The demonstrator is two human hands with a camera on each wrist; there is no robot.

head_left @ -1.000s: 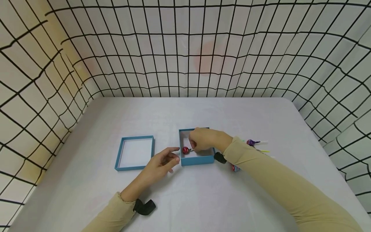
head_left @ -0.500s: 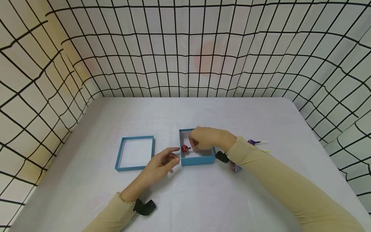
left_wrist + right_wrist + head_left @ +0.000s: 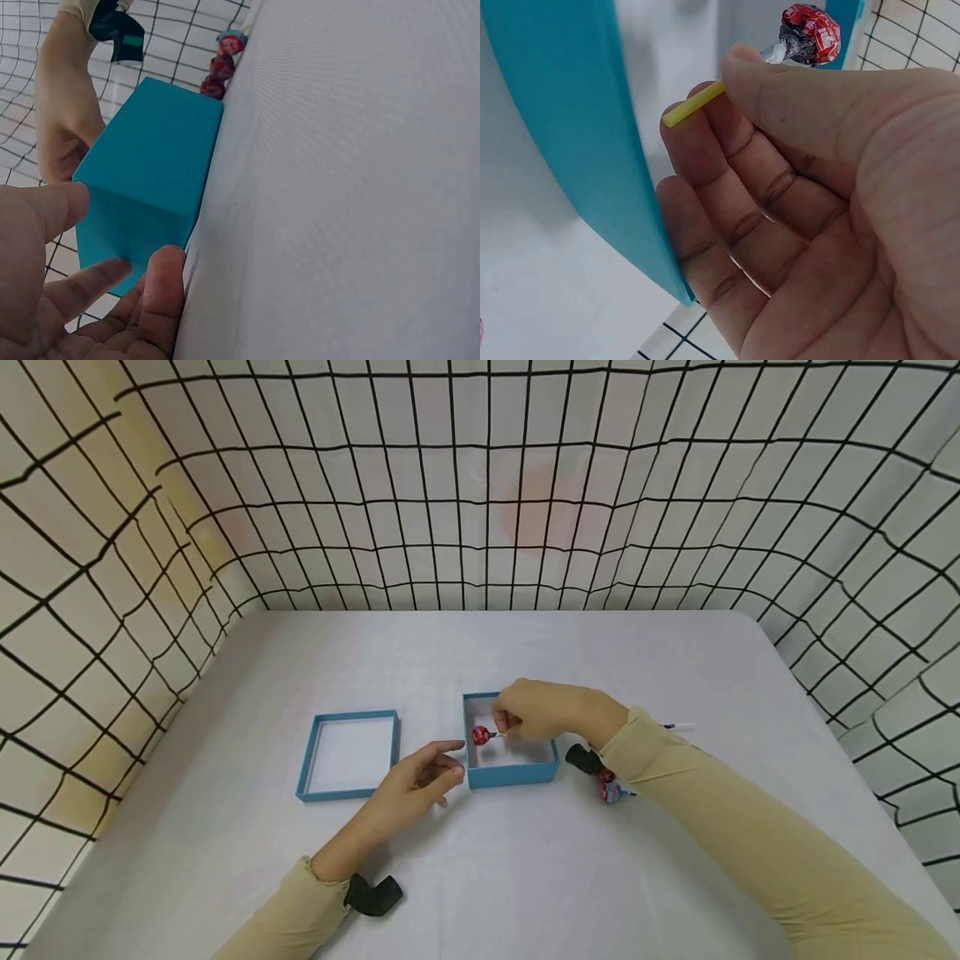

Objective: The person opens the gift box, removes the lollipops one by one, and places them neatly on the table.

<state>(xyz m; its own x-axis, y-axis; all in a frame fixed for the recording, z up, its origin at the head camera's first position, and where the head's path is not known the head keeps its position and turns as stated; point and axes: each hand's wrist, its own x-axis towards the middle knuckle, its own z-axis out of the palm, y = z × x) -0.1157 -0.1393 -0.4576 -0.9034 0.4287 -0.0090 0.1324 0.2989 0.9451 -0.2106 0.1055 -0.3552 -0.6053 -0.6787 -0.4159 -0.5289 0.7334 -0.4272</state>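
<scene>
My right hand reaches into a blue open box and pinches a lollipop by its yellow stick between thumb and fingertips. Its red-and-dark wrapped head points left, close to the box's left wall in the head view. Whether the lollipop touches the box floor I cannot tell. My left hand stays at the left side of the box, thumb and fingers spread, with fingertips at the blue wall. It holds nothing else.
A blue-rimmed lid lies inner side up, left of the box. Wrapped lollipops lie on the white table right of the box, partly hidden by my right sleeve. Black mesh surrounds the table's back and sides.
My right hand and the lollipop have shifted slightly toward the far side inside the box, and the hand a little right. The left hand has kept its place.
</scene>
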